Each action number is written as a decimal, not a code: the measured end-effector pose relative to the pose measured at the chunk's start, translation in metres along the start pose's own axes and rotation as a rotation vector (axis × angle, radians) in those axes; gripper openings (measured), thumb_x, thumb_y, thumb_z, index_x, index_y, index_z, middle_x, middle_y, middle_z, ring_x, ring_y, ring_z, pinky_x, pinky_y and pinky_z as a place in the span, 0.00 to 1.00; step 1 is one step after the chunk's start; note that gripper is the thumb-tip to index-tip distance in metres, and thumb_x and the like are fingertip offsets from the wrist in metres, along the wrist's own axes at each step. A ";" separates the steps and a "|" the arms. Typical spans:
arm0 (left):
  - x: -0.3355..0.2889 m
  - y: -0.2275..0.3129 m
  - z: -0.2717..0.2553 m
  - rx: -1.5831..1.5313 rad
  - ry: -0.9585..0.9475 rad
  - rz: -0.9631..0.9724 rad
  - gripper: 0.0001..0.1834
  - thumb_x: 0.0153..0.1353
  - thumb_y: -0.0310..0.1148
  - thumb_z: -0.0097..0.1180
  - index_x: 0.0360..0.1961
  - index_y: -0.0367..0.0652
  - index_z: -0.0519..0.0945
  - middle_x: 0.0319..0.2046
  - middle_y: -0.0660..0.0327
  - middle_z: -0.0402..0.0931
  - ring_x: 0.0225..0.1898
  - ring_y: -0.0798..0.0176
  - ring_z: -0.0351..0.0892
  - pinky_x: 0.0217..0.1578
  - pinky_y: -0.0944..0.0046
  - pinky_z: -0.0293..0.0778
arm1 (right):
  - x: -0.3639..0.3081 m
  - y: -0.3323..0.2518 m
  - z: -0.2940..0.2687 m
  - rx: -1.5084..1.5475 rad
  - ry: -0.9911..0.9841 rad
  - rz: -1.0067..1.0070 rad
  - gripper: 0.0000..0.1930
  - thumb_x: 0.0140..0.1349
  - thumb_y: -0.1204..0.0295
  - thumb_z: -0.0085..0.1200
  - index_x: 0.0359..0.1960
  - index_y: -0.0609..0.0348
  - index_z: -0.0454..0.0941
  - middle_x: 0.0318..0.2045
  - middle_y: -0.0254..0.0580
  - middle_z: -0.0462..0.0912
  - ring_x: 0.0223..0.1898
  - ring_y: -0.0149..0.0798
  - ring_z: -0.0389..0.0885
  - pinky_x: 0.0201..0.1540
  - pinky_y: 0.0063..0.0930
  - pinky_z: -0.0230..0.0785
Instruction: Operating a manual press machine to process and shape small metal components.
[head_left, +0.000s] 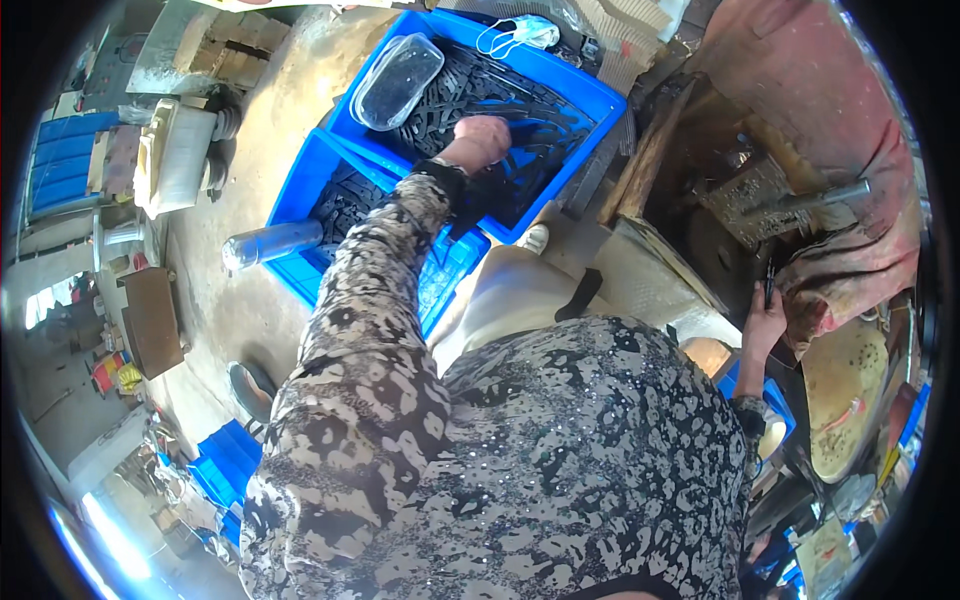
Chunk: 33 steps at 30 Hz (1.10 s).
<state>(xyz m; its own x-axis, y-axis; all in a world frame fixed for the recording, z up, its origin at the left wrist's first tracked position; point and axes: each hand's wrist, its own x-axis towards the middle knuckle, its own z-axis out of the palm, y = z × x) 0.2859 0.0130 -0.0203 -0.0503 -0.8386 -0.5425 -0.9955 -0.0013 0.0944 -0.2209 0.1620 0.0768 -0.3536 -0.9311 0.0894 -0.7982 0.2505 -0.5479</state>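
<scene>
My left hand [482, 138] reaches into a blue plastic bin [598, 112] at the top. Its fingers curl down, closed, just over thin dark strips [455, 88]; whatever they hold is hidden. A clear plastic container [398, 82] lies on the strips beside it. Over on the right, my right hand [765, 322] is closed round a slim dark tool [769, 288], whose exact kind I cannot make out. The tool's tip points up toward a dark, greasy machine recess holding a metal block [752, 205] and a metal rod [825, 200].
A second blue bin [290, 205] with dark strips and a clear cylindrical bottle [272, 245] sits left of my forearm. A face mask [525, 34] lies at the far bin rim. Reddish cloth [850, 130] drapes the machine. A wooden board [650, 150] edges its recess.
</scene>
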 end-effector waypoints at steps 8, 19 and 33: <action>-0.011 -0.018 -0.004 -0.248 -0.040 -0.351 0.18 0.62 0.39 0.47 0.47 0.47 0.82 0.53 0.55 0.77 0.56 0.52 0.75 0.52 0.55 0.73 | -0.005 -0.002 -0.007 -0.012 0.037 -0.064 0.12 0.64 0.65 0.55 0.30 0.63 0.75 0.16 0.40 0.69 0.20 0.30 0.61 0.25 0.28 0.60; -0.005 0.003 0.012 0.099 -0.070 0.068 0.17 0.64 0.41 0.47 0.50 0.50 0.78 0.43 0.55 0.81 0.45 0.51 0.81 0.42 0.52 0.78 | -0.005 -0.001 -0.007 -0.036 0.041 -0.051 0.13 0.64 0.63 0.55 0.31 0.62 0.75 0.16 0.41 0.71 0.19 0.31 0.63 0.25 0.29 0.61; -0.005 0.006 -0.009 0.205 -0.016 0.128 0.17 0.65 0.35 0.45 0.52 0.47 0.76 0.45 0.57 0.81 0.46 0.55 0.82 0.40 0.55 0.80 | -0.011 -0.019 -0.001 -0.096 0.005 0.038 0.12 0.64 0.62 0.55 0.35 0.59 0.77 0.22 0.50 0.76 0.23 0.45 0.71 0.31 0.35 0.66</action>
<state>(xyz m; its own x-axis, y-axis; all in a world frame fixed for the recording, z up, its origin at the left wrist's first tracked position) 0.2812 0.0127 -0.0094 -0.1770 -0.8160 -0.5503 -0.9763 0.2165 -0.0071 -0.2029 0.1675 0.0870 -0.3868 -0.9191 0.0746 -0.8271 0.3100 -0.4688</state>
